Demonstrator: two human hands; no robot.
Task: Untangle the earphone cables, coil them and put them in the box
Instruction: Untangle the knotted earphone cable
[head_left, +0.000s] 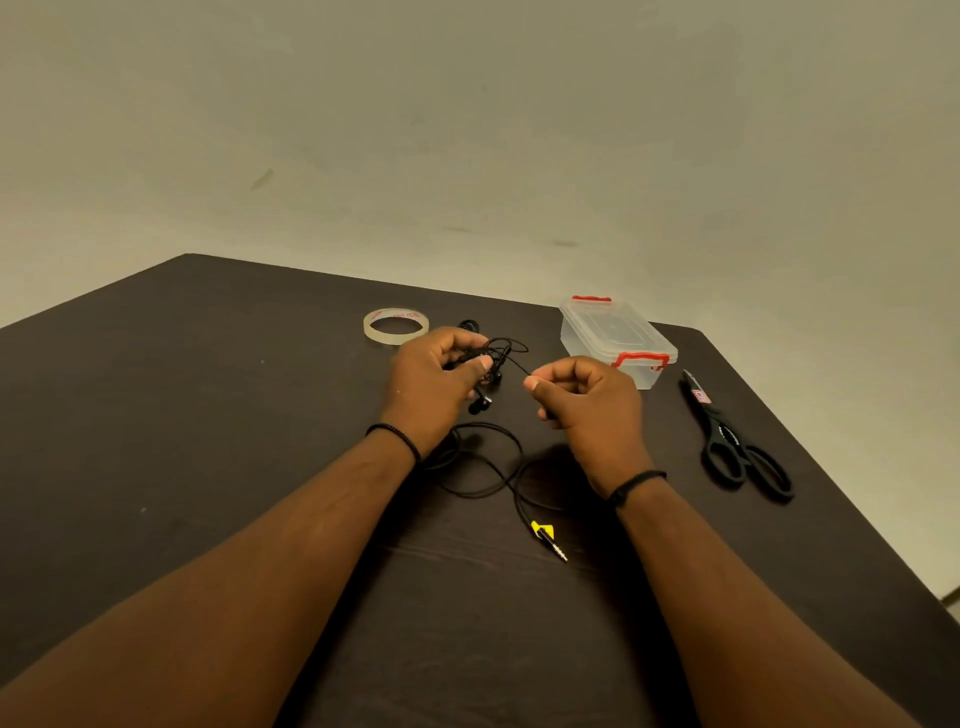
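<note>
The left hand (441, 374) grips the knotted bundle of earphone cables (493, 358) above the middle of the counter (208, 415); the right hand (582, 400) pinches one strand running rightward from that knot. Loose cable trails toward the near edge, ending at the plug (550, 540). The box (618, 338), lid on, sits just beyond the right hand, so pulling the strand free probably means drawing right.

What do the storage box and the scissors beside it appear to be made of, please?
The box looks like clear glossy plastic: you can see through it, and its clips are red. The scissors have matte black handles, probably plastic; the blades are too dark to judge.
</note>
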